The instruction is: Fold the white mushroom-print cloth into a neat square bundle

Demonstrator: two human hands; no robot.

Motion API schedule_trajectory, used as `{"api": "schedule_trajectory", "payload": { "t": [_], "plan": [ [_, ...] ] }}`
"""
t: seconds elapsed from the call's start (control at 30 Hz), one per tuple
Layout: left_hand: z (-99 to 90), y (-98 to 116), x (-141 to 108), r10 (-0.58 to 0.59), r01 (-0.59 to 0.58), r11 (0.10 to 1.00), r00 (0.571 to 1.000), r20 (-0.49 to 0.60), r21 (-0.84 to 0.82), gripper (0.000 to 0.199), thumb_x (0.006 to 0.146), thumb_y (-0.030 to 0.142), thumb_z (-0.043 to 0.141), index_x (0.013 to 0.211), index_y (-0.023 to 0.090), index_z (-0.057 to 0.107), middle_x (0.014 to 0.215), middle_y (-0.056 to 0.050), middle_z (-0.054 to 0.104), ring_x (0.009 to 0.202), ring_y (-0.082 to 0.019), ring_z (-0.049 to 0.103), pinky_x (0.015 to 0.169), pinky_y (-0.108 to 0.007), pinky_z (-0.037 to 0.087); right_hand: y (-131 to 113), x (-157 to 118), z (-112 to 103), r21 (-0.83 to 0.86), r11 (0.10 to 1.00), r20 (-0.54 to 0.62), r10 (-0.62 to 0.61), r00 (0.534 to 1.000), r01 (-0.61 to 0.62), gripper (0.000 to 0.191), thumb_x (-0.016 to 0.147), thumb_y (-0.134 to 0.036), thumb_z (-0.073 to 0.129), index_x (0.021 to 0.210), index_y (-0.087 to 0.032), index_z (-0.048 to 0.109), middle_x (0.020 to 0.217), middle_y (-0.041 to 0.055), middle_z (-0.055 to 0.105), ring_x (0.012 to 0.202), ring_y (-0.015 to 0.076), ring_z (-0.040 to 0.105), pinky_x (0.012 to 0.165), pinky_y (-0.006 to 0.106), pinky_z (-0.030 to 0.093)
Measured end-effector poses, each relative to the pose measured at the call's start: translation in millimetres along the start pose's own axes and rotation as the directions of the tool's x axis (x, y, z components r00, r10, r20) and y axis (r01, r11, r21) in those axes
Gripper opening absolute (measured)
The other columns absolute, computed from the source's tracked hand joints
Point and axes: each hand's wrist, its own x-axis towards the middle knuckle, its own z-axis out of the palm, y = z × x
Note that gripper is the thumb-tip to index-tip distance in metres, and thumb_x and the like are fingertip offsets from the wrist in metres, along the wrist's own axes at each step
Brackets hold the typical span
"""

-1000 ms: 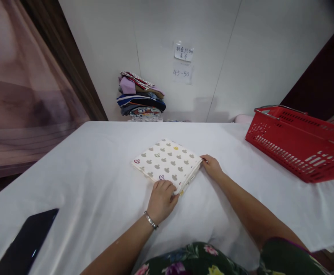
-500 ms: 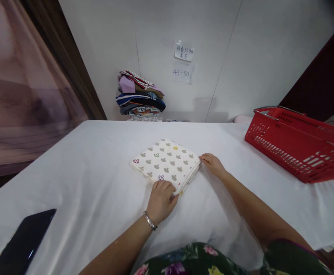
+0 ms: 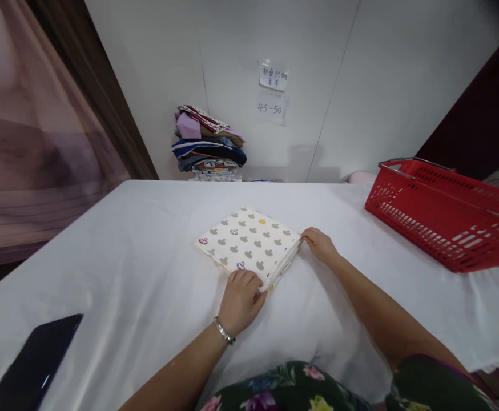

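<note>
A folded white cloth (image 3: 249, 240) printed with grey mushroom-like shapes and a few coloured ones lies in a diamond on the white-covered table (image 3: 147, 240). At its near corner is my left hand (image 3: 241, 297), a silver bracelet on its wrist, with curled fingers gripping the edge between thumb and fingertips. My right hand (image 3: 319, 245) pinches the cloth's right corner. Layered edges show along the side between both hands. The undersides of the layers are hidden.
A red plastic basket (image 3: 442, 217) with metal handles stands at the right. Dark flat device (image 3: 35, 359) lies near left. Beyond the far edge rises a stack of folded fabrics (image 3: 210, 142) against the wall, beneath paper signs (image 3: 273, 91). A sheer pink curtain (image 3: 39, 142) hangs at left.
My right hand has shifted very slightly to the right, still pinching the cloth's corner. The left hand and the cloth look nearly the same.
</note>
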Motion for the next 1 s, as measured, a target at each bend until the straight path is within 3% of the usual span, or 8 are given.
{"api": "schedule_trajectory", "payload": {
  "t": [0.23,0.43,0.7,0.87,0.93,1.0],
  "plan": [
    [0.2,0,-1,-0.009,0.009,1.0,1.0,0.002,0.007,0.004,0.078,0.02,0.058,0.081,0.019,0.055,0.08,-0.003,0.056,0.083,-0.019,0.049,0.079,-0.037,0.037,-3,-13,1,-0.053,0.999,-0.021,-0.003,1.0,0.002,0.024,0.09,-0.022,0.034,0.096,-0.021,0.058,0.1,0.0066,0.059,0.096,0.0184,0.053,0.08,0.03,0.044],
    [-1.0,3,-1,0.02,-0.02,0.999,1.0,-0.001,0.032,0.002,0.079,0.018,0.055,0.079,0.019,0.055,0.081,-0.003,0.056,0.083,-0.019,0.049,0.081,-0.038,0.038,-2,-13,5,-0.078,0.997,0.035,-0.015,0.999,0.017,0.026,0.09,-0.02,0.034,0.098,-0.021,0.058,0.103,0.0073,0.06,0.098,0.0181,0.053,0.083,0.03,0.043],
    [1.1,1,0,0.072,-0.072,0.997,0.997,0.022,0.005,0.004,0.078,0.016,0.055,0.077,0.02,0.054,0.101,-0.006,0.058,0.099,-0.022,0.048,0.087,-0.042,0.038,-3,-7,-1,-0.09,0.996,0.105,0.02,0.994,-0.011,0.027,0.083,-0.016,0.04,0.099,-0.022,0.061,0.106,0.0069,0.062,0.101,0.0202,0.053,0.085,0.035,0.044],
    [0.4,1,1,0.085,-0.085,0.996,0.995,0.046,-0.004,0.002,0.078,0.019,0.056,0.079,0.02,0.054,0.1,-0.006,0.058,0.098,-0.022,0.049,0.087,-0.043,0.038,-40,0,1,0.032,0.993,-0.056,-0.112,0.992,0.114,0.033,0.086,-0.026,0.042,0.116,-0.022,0.056,0.125,0.0086,0.054,0.118,0.0202,0.046,0.1,0.039,0.036],
    [-0.2,2,1,0.082,-0.082,0.997,0.995,0.058,0.006,0.004,0.078,0.021,0.057,0.079,0.02,0.054,0.101,-0.006,0.058,0.099,-0.022,0.048,0.088,-0.043,0.037,-58,2,8,0.042,0.987,-0.006,-0.158,0.987,0.158,0.039,0.088,-0.035,0.042,0.124,-0.022,0.051,0.135,0.009,0.046,0.128,0.0209,0.037,0.106,0.041,0.029],
    [-0.8,2,0,0.075,-0.076,0.997,0.995,0.069,0.018,0.006,0.078,0.022,0.059,0.08,0.02,0.054,0.102,-0.006,0.058,0.099,-0.022,0.047,0.088,-0.042,0.037,-70,2,17,0.012,0.99,0.119,-0.142,0.983,0.141,0.047,0.089,-0.043,0.041,0.13,-0.021,0.045,0.143,0.0101,0.037,0.134,0.0242,0.026,0.108,0.047,0.021]
  ]
}}
